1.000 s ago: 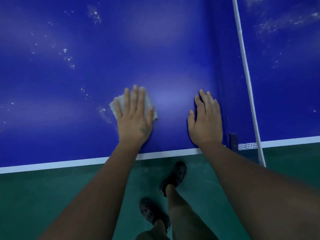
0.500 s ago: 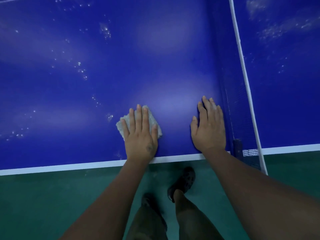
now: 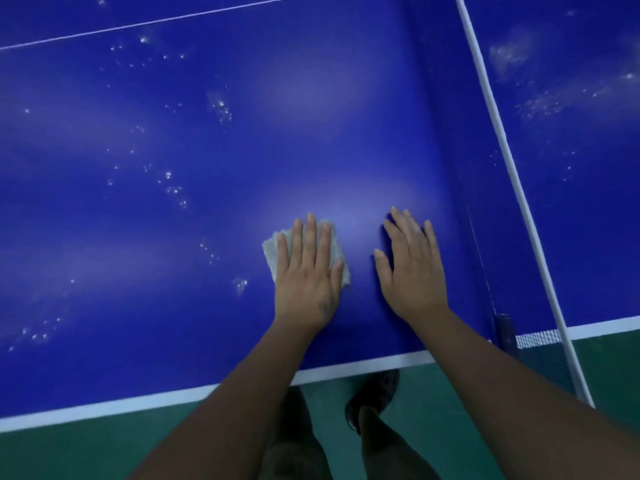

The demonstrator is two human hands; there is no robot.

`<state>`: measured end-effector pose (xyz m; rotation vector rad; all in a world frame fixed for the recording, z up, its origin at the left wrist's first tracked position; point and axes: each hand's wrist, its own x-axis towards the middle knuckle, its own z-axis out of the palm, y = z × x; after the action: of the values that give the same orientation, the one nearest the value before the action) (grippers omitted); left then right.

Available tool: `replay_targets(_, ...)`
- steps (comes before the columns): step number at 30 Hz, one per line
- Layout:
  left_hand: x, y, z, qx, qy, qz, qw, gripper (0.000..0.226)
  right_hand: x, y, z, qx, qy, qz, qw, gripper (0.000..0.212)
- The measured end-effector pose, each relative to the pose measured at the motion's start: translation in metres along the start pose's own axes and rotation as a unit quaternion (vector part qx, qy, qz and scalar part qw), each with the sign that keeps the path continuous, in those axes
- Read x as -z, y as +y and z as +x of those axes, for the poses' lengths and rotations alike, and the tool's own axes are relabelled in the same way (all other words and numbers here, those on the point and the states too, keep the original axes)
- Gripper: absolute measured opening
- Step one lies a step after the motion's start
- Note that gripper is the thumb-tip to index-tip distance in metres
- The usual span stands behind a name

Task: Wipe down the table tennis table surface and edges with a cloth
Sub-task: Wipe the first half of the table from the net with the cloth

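1. Blue table (image 3: pixel 173 237) fills the view. The left hand (image 3: pixel 308 278) lies flat on the cloth (image 3: pixel 272 252), fingers straight, pressing it to the top close to the near side.
2. Right hand (image 3: pixel 412 271) rests open on bare blue just beside it, holding nothing. The hands are apart, with a strip of table between them.
3. First risk: nothing pinches that cloth. It is small and mostly hidden under the palm, so a quick pull could leave it behind or let it slip out from under the fingers.
4. Second risk: white specks (image 3: pixel 173 192) lie scattered to the left and further up. A light or short stroke would probably smear them rather than lift them.
5. Third risk: the net (image 3: pixel 498 150) runs close on the right, with its post (image 3: pixel 504 327) at the rim. A sweep that way could snag cloth or knuckles.
6. Room to move: there is wide open blue to the left, and ahead as far as the thin centre line (image 3: pixel 156 24). That looks like the free lane.
7. Edge watch: the white border (image 3: pixel 138 405) lies just behind the wrists, with green floor (image 3: pixel 86 452) below. Drag back too far and the cloth drops off the side.
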<state>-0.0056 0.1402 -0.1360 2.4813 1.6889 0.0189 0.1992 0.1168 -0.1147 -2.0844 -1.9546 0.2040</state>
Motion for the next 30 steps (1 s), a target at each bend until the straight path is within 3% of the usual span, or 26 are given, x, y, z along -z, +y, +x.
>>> replay_targets(11, 0.022, -0.114, 0.230, -0.057, 0.005, -0.053, 0.997, 0.069, -0.051, -0.103, 0.168, -0.058, 0.046, -0.015, 0.997, 0.045)
replay_targets(16, 0.031, -0.150, 0.309, -0.065, 0.022, -0.051, 0.996, 0.069, -0.076, -0.126, 0.246, -0.114, 0.012, -0.044, 0.992, 0.055)
replay_targets(23, 0.042, -0.175, 0.388, -0.080, 0.023, -0.050, 0.995, 0.071, -0.089, -0.120, 0.252, -0.130, 0.036, -0.059, 0.989, 0.061)
replay_targets(30, 0.058, -0.253, 0.446, 0.025, 0.019, -0.029, 0.999, 0.069, -0.087, -0.120, 0.252, -0.136, 0.021, -0.049, 0.989, 0.062)
